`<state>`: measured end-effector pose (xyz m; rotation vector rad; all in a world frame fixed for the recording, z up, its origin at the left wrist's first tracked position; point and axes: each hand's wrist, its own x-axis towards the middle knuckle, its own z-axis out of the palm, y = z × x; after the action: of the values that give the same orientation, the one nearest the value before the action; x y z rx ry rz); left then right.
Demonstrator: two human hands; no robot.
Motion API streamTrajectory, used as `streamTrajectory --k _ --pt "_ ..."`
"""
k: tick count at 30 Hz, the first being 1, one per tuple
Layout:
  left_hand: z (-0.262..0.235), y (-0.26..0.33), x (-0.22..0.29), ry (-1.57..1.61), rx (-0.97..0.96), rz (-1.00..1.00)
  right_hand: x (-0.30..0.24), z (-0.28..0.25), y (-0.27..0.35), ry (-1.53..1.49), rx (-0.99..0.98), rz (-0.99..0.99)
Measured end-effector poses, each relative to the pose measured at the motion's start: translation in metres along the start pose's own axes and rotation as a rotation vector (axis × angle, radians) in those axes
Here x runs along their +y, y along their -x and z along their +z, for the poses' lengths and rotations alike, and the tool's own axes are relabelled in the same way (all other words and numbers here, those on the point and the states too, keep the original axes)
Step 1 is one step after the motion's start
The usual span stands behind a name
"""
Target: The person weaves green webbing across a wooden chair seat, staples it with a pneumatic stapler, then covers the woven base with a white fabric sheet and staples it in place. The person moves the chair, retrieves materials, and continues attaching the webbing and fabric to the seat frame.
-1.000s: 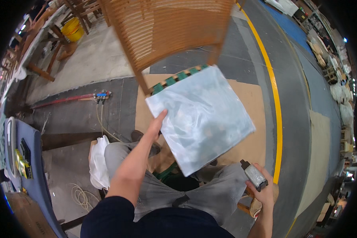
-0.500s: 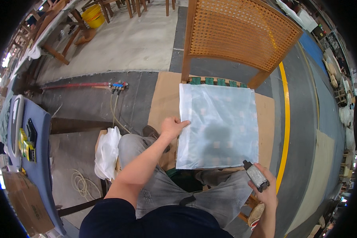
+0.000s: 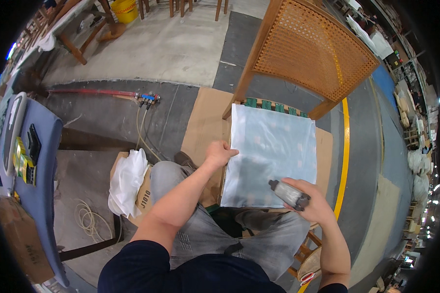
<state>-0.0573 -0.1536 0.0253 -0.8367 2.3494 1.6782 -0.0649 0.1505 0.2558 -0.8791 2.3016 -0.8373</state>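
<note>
A wooden chair with a woven cane back [image 3: 318, 53] stands before me. Over its seat lies a thin white cloth [image 3: 271, 146], covering most of it. Green webbing straps [image 3: 266, 104] show along the far end of the seat. My left hand [image 3: 218, 154] is closed at the cloth's left edge, pinching it between thumb and fingers. My right hand [image 3: 316, 202] grips a grey and black staple gun [image 3: 289, 194], its black nose pointing left above the cloth's near right part. The hand hides part of the tool.
Brown cardboard [image 3: 195, 129] lies under the chair. To the left are a blue padded surface [image 3: 48, 141] with small boxes, a white bag [image 3: 127, 183], a coiled hose [image 3: 89, 222] and a red air line [image 3: 95, 92]. At right, a round wooden stool [image 3: 310, 263] holds scissors [image 3: 307, 278].
My right hand has brought the staple gun left and up, over the cloth. My left hand keeps its pinch on the edge. The whole view has shifted slightly.
</note>
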Motion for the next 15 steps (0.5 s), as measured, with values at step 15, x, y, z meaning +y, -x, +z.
streamTrajectory --k 15 --pt "-0.007 -0.015 -0.026 0.239 -0.078 0.130 0.007 0.078 -0.153 0.104 -0.476 0.114"
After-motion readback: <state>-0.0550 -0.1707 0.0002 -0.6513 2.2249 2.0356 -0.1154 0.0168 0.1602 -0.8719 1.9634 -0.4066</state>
